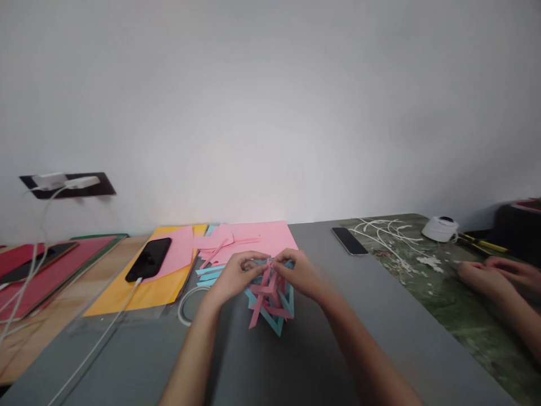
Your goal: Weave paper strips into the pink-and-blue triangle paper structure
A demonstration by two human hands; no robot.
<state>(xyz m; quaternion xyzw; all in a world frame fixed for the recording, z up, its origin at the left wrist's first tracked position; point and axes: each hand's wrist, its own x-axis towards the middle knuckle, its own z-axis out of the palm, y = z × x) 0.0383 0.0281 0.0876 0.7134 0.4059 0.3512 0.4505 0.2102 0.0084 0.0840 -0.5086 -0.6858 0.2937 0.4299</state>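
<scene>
In the middle of the head view is a pink and blue folded-paper model, made of interlaced strips that form an open frame. My left hand pinches its top from the left side. From the right, my right hand also pinches the top, its thumb and fingertips close to the left ones. Pink strips cross inside the blue frame, and one pink end sticks out at the lower left. Blue paper strips lie just beyond my left hand, with narrow pink strips behind them.
Pink sheets lie against the wall. To the left are a yellow envelope, a charging phone and a coiled white cable. A second phone, white cords and a co-worker's hands are on the right.
</scene>
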